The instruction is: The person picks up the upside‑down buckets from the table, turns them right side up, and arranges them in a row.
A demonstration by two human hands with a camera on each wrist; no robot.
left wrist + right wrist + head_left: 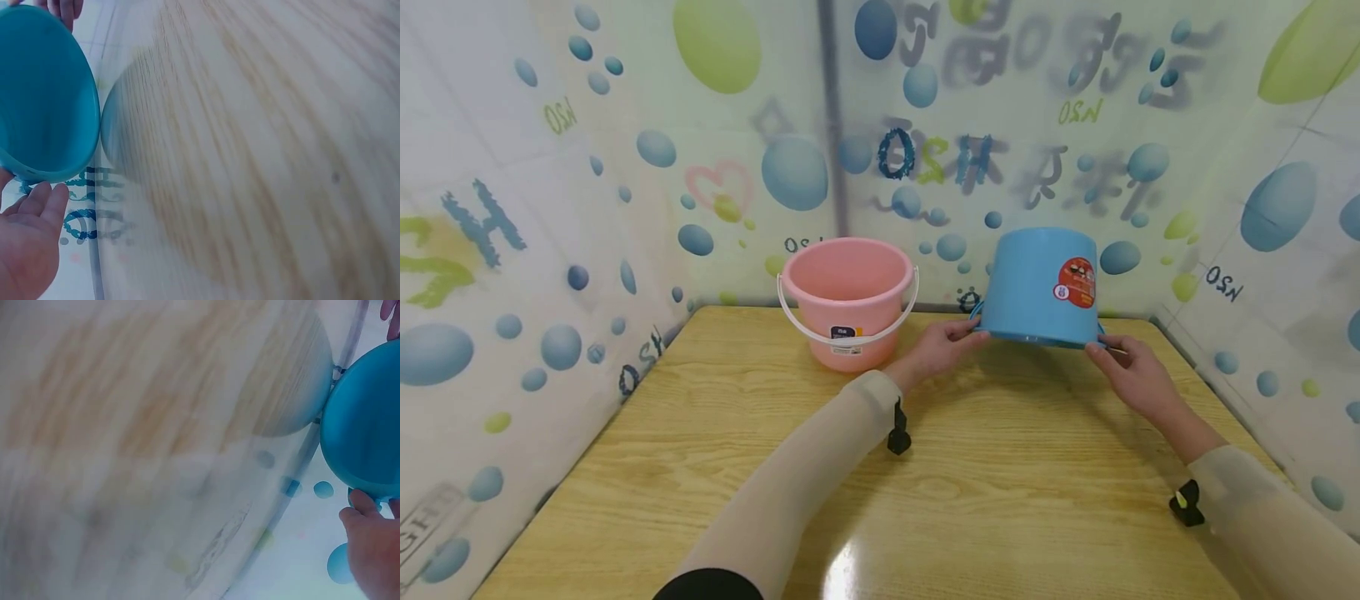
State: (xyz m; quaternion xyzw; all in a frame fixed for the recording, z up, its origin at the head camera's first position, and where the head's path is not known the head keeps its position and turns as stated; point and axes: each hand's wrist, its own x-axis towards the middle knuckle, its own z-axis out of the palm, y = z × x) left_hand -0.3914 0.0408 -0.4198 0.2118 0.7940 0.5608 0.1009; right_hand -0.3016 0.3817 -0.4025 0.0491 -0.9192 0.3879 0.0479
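Observation:
A blue bucket (1037,283) with a red round label is upside down at the right of the table's far part, its rim lowest. Both wrist views look into its open mouth, the inner wall (50,94) showing. My left hand (942,346) grips the rim at its left side, by a small blue side lug. On the opposite side, my right hand (1138,375) pinches the rim with the thumb in front. Left of the blue bucket stands a pink bucket (850,296), upright, its white handle (857,340) hanging down across the front.
The wooden table (955,492) runs back to a wall sheet (790,108) printed with blue and green bubbles, which also covers both sides. Black wrist straps (898,433) hang from the sleeves. The left forearm reaches across the table in front of the pink bucket.

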